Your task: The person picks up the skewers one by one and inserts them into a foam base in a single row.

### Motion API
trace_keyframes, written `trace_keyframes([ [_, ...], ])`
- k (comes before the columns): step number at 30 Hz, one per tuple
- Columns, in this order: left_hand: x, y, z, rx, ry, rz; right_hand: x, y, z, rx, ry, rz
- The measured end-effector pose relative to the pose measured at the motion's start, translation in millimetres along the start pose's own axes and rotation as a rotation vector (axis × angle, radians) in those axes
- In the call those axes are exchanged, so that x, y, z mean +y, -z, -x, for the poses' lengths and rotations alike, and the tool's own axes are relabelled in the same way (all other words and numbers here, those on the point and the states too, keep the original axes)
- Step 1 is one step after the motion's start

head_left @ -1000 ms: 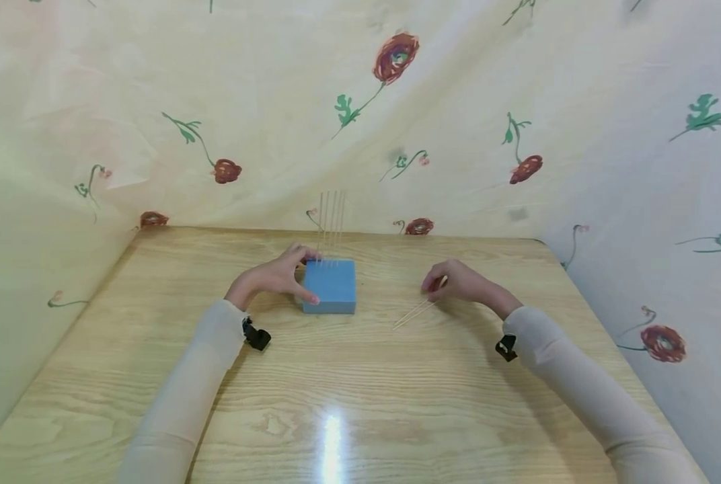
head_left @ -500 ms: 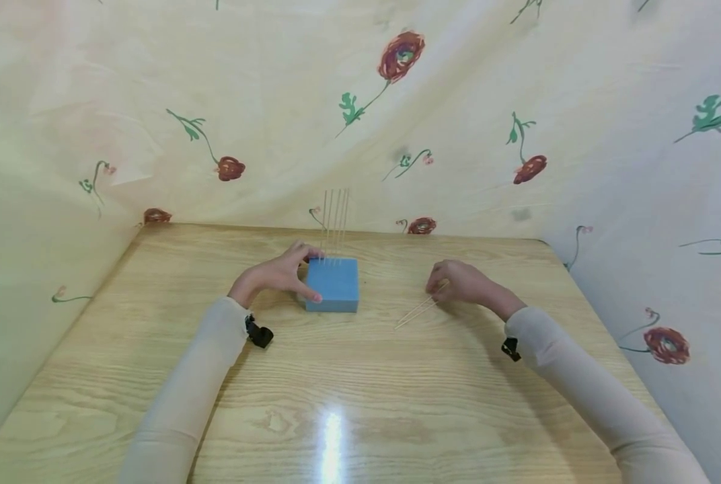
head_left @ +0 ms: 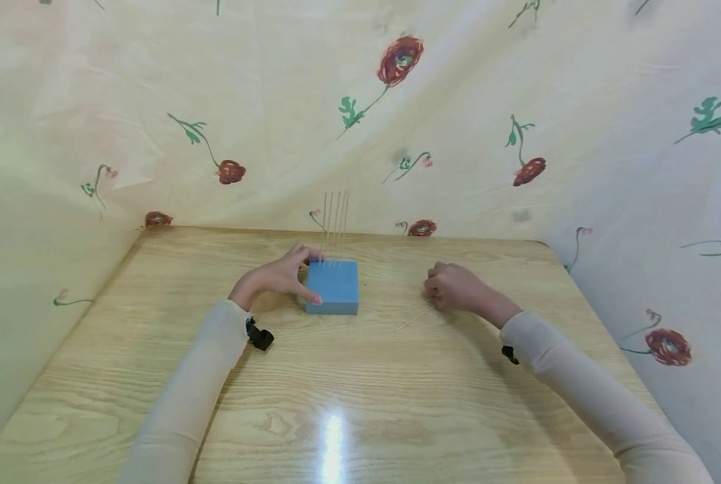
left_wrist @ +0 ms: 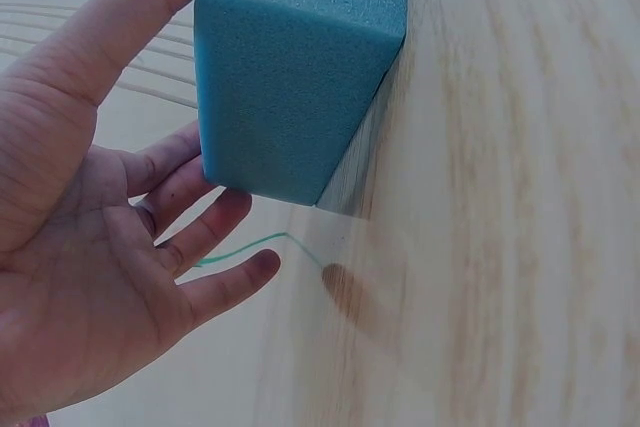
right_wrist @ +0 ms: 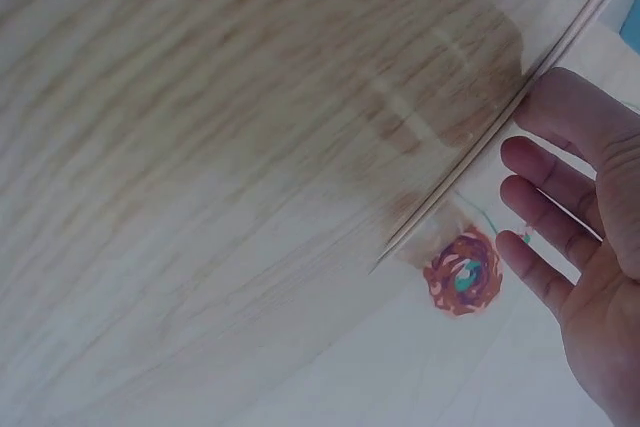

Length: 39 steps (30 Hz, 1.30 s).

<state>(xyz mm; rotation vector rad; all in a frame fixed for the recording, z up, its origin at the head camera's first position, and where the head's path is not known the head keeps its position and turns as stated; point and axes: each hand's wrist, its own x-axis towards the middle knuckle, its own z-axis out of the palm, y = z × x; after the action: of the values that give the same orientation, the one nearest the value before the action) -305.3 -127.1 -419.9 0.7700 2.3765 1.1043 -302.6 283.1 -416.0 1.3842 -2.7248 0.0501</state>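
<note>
A blue foam block [head_left: 333,282] sits on the table, several thin wooden sticks [head_left: 334,225] standing upright along its back edge. My left hand [head_left: 280,274] holds the block's left side, thumb at the front and fingers behind; in the left wrist view the ring and little fingers [left_wrist: 235,282] are spread below it. To the right, my right hand [head_left: 457,289] is at the upper end of loose thin sticks [head_left: 413,318] low over the table. In the right wrist view the thumb tip [right_wrist: 552,92] meets two sticks [right_wrist: 450,182] lying side by side; the index fingertip is hidden.
The wooden table [head_left: 360,376] ends at the back against a hanging flowered cloth [head_left: 288,134]. More flowered cloth [head_left: 657,255] closes off the right side. A bright light reflection [head_left: 333,447] lies on the tabletop near the front.
The two loose sticks, spread slightly apart before, now lie together as a single line in the head view. My right hand has turned and lowered slightly. The left hand and block stay put.
</note>
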Motion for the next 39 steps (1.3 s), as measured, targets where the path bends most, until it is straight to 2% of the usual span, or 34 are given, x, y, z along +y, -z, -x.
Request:
trace_keyframes([
  [5,-1.2,-0.8,-0.6,0.001,-0.011,0.001,-1.8,-2.8,-0.5,-0.005,0.012,0.04],
  [13,0.4,-0.6,-2.8,0.004,-0.01,-0.001,-0.4,-2.4,0.5,-0.011,-0.026,0.03],
  [25,0.0,-1.3,0.1,0.006,-0.008,0.012,-1.2,-2.9,2.3,0.021,-0.053,-0.05],
  [32,-0.6,-0.9,0.5,0.008,-0.018,0.021,-3.5,1.3,3.2,0.015,-0.127,-0.14],
  [39,-0.9,-1.1,0.5,0.005,-0.024,0.021,-5.3,-5.6,4.9,0.06,-0.094,-0.168],
])
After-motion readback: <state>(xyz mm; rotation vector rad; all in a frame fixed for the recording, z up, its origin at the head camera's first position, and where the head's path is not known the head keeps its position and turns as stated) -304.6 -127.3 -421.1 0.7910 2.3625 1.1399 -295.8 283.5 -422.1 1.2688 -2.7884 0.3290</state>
